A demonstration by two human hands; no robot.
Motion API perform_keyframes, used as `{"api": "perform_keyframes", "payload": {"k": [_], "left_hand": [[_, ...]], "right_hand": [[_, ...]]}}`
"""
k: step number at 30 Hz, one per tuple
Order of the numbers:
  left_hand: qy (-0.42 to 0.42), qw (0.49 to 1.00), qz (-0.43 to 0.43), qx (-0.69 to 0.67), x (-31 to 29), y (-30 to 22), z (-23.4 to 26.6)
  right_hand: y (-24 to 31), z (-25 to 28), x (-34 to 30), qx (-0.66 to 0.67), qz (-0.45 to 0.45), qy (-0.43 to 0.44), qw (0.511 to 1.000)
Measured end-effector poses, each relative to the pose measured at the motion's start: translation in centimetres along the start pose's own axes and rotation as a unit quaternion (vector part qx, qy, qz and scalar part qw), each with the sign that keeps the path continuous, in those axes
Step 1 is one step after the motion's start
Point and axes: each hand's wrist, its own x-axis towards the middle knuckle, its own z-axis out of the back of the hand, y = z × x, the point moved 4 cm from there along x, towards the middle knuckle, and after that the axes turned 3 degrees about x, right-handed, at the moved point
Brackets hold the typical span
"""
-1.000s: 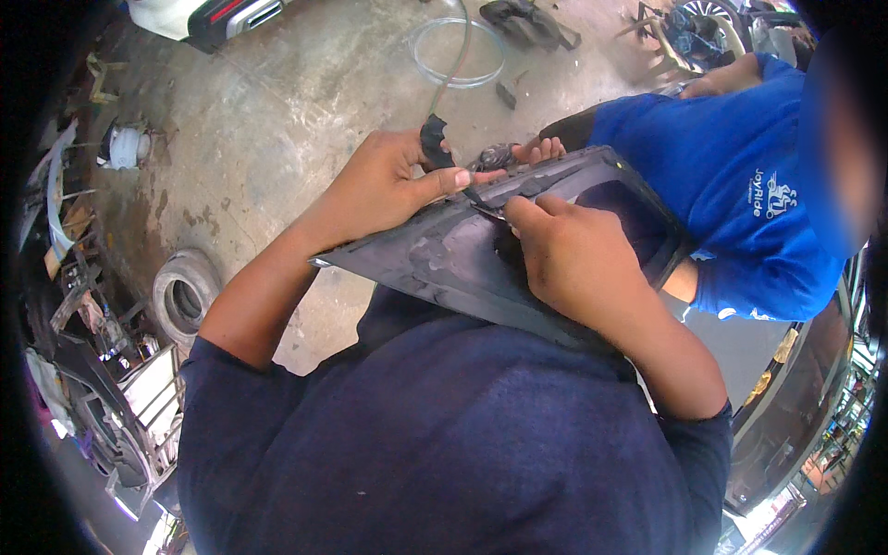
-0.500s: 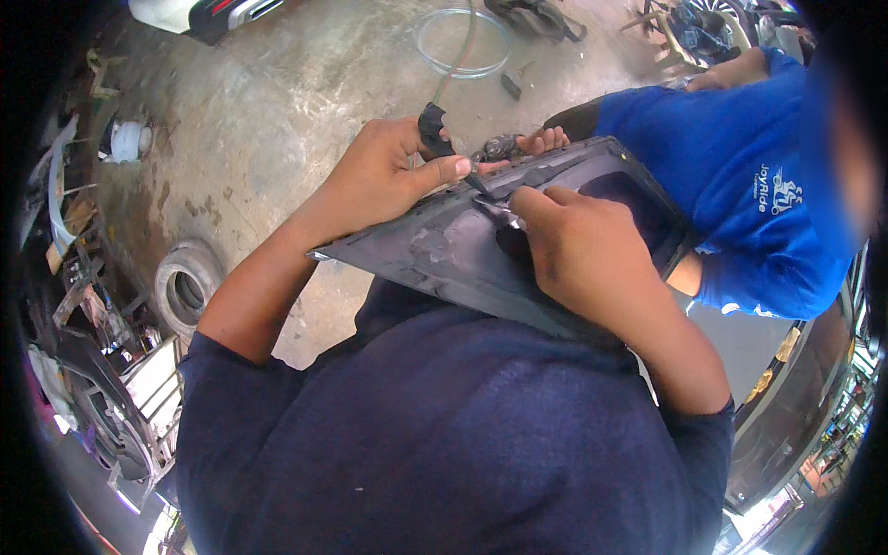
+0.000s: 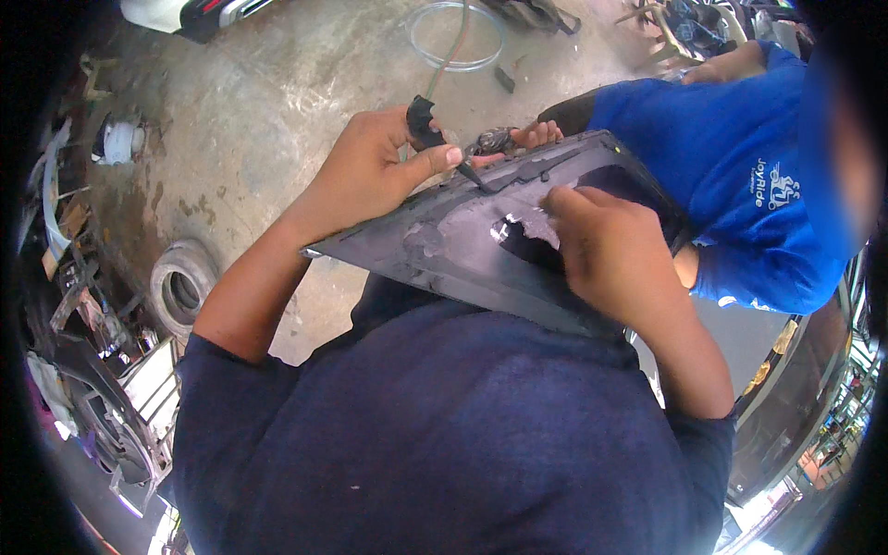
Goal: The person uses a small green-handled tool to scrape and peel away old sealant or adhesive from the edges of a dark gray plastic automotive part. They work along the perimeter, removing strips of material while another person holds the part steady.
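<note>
A dark grey, roughly triangular panel [image 3: 462,227] lies tilted in front of my torso, with a jagged black opening in its middle. My left hand [image 3: 375,166] is closed round a black corded tool [image 3: 425,122] that looks like a soldering iron. Its narrow tip touches or nearly touches the panel near the far edge. Over the right part of the panel is my right hand [image 3: 615,245], its fingers curled and pinched; what they hold, if anything, is too small and blurred to tell.
A co-worker in a blue shirt [image 3: 684,166] is close on the right, one hand [image 3: 536,136] by the panel's far edge. The tool's cord [image 3: 453,55] runs over the concrete floor [image 3: 259,102] past a coil of clear tubing [image 3: 413,37]. A tyre [image 3: 183,287] and scrap parts lie left.
My right hand has moved right, away from the tool's tip, uncovering the jagged opening. My left hand and the tool have shifted slightly left in the picture.
</note>
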Motion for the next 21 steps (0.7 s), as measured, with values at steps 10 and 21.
{"api": "perform_keyframes", "payload": {"k": [10, 21], "left_hand": [[-0.004, 1.000, 0.000, 0.014, -0.3, -0.2, -0.4], [-0.008, 1.000, 0.007, 0.016, -0.4, -0.8, -0.6]], "right_hand": [[-0.7, -2.3, 1.1, -0.028, 0.012, 0.038, 0.999], [0.2, -1.6, 0.4, 0.004, 0.062, -0.008, 0.998]]}}
